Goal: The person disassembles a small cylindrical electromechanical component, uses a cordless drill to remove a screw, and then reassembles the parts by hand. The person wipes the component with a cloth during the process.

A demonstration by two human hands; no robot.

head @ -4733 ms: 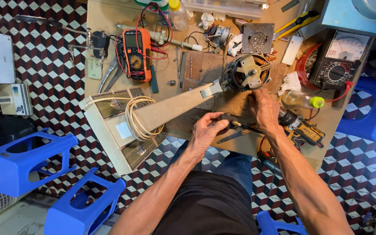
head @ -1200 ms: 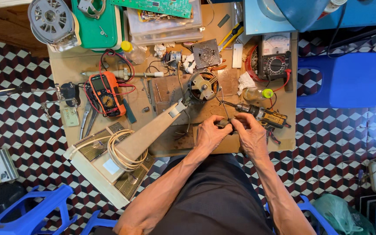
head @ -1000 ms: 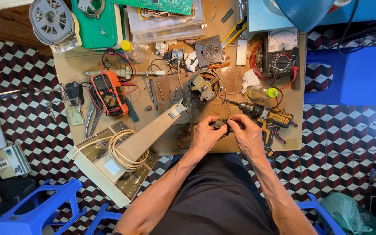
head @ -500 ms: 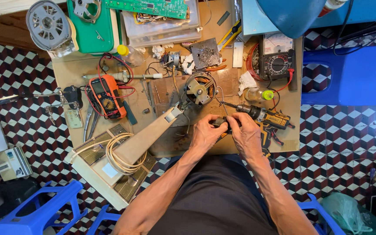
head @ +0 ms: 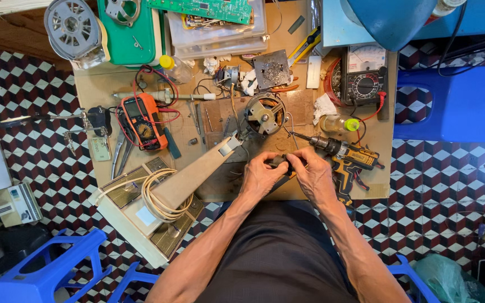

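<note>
Black, the small part [head: 280, 163] sits pinched between the closed fingers of both the left hand [head: 262, 175] and the right hand [head: 314, 177], as half a second ago; the yellow drill [head: 348, 155] lies just beyond the right fingers.

Left hand [head: 262, 175] and right hand [head: 314, 177] close together, fingers curled inward, forearms converging, elbows bent.

Head camera, straight down, high above workbench [head: 141, 90].
</note>
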